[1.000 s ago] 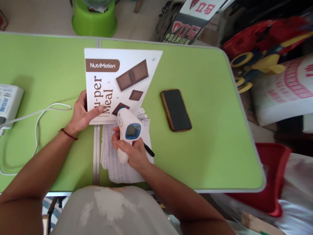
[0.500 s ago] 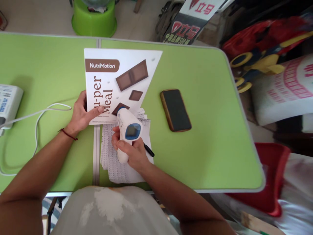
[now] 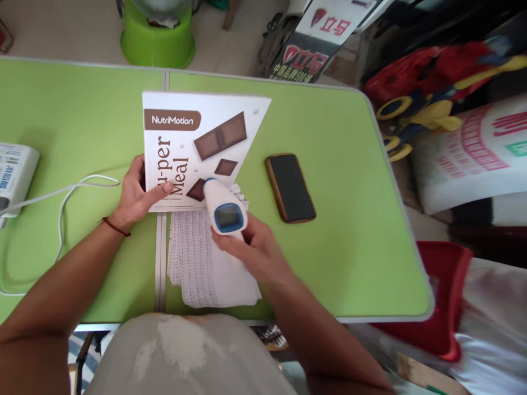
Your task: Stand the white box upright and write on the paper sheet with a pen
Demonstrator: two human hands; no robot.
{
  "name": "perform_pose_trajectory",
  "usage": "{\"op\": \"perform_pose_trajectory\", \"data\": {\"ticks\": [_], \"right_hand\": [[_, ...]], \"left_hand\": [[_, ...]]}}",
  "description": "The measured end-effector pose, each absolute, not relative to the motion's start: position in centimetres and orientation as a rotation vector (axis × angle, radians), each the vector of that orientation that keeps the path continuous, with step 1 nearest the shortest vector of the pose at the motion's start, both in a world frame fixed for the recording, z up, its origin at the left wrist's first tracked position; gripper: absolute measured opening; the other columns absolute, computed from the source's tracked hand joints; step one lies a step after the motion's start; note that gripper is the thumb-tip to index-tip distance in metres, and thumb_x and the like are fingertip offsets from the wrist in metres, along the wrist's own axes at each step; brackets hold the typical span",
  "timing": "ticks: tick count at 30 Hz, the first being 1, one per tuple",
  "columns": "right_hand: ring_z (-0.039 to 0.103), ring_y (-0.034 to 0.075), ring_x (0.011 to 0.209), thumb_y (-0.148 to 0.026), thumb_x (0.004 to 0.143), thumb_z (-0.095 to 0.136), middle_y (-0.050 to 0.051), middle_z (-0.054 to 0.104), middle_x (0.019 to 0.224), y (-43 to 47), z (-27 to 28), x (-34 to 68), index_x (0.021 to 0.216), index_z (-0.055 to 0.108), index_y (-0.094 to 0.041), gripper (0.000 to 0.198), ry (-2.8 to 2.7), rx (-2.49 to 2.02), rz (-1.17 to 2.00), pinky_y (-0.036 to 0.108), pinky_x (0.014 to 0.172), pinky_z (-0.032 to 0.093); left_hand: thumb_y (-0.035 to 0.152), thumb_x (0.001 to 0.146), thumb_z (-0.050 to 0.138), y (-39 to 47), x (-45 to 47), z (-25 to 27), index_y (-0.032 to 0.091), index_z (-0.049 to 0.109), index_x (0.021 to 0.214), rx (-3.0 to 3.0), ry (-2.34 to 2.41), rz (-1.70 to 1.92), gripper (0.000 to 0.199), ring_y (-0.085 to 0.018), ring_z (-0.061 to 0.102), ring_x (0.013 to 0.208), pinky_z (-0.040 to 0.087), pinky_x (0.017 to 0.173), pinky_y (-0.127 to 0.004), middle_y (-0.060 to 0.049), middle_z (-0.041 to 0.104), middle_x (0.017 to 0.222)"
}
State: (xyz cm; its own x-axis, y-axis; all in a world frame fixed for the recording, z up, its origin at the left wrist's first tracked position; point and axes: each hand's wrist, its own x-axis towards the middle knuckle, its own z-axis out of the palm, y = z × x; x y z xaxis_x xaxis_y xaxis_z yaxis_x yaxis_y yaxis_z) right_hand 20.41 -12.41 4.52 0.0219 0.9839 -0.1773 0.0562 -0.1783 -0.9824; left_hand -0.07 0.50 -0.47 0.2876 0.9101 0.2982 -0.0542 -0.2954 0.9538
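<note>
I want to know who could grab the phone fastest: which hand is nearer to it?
Right. The right hand, holding the thermometer, sits just below-left of the phone. The left hand is far across, pressing the left edge of the NutriMotion card.

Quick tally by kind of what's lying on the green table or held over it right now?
Printed sheets: 2, the NutriMotion card under the left hand and the paper stack
Handheld devices: 2, the thermometer in the right hand and the phone
White box with cable: 1
Total: 5
</note>
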Motion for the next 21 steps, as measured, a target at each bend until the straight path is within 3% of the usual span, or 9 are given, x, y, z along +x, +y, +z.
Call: {"op": "perform_pose_trajectory", "data": {"ticks": [5,9,16,21], "right_hand": [[0.067,0.024,0.082,-0.040,0.065,0.079,0.006,0.073,0.097,-11.9,5.2,26.7,0.106,0.071,-0.021,0.045,-1.560,-1.614,1.217,0.035,0.068,0.055],[0.068,0.028,0.091,-0.044,0.066,0.078,0.008,0.073,0.106,-11.7,3.5,29.5,0.111,0.071,-0.023,0.050,-1.701,-1.764,0.969,0.043,0.077,0.057],[0.065,0.028,0.084,-0.059,0.076,0.069,0.012,0.069,0.097,-11.2,-0.8,29.9,0.116,0.069,-0.017,0.058,-1.788,-1.891,0.471,0.044,0.075,0.054],[0.063,0.030,0.088,-0.060,0.083,0.062,0.013,0.065,0.098,-11.4,-1.6,30.0,0.121,0.066,-0.017,0.057,-1.864,-1.887,0.324,0.047,0.078,0.054]], "left_hand": [[0.057,0.073,0.083,0.4,0.0,-0.5,0.018,0.053,0.113,1.574,0.788,1.238,0.063,-0.026,0.064,0.093,0.055,0.076,-0.038,-0.010,0.065,0.104],[0.060,0.069,0.085,0.6,0.0,-0.6,0.020,0.050,0.117,1.611,0.809,1.262,0.071,-0.029,0.061,0.102,0.054,0.085,-0.041,-0.010,0.061,0.110],[0.058,0.069,0.086,1.4,0.0,-1.2,0.021,0.045,0.124,1.719,0.683,1.234,0.077,-0.031,0.058,0.113,0.050,0.097,-0.045,-0.012,0.057,0.118],[0.061,0.065,0.088,1.8,0.2,-1.0,0.022,0.047,0.123,1.647,0.653,1.137,0.081,-0.036,0.056,0.119,0.050,0.100,-0.050,-0.014,0.058,0.121]]}}
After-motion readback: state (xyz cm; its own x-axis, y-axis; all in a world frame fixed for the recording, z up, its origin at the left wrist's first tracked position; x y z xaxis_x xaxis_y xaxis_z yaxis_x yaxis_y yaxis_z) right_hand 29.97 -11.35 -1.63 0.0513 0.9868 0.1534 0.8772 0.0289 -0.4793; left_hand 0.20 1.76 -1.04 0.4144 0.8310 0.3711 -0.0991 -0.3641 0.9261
